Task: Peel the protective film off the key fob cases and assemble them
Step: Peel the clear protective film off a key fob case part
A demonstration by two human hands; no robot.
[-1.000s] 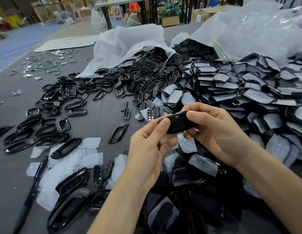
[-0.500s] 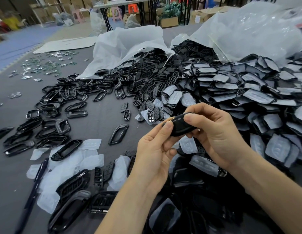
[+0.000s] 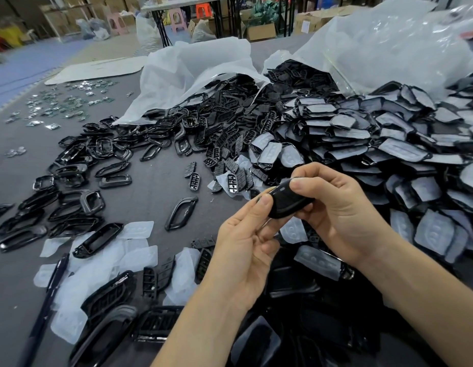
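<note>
2 hands meet above a grey table (image 3: 150, 200). The left hand (image 3: 246, 245), rising from 6 o'clock, pinches the left end of a glossy black key fob case (image 3: 288, 203), thumb pressed on, fingers curled. The right hand (image 3: 338, 215), entering from 4 o'clock, grips its right end, thumb on top. Film-covered cases (image 3: 389, 144) heap at 2 o'clock.

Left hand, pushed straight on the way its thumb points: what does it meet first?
The left hand meets the black key fob case at once: its thumb touches it. Right behind is the right hand, gripping the same case. Farther on lies the pile of film-covered cases, depth unclear.
</note>
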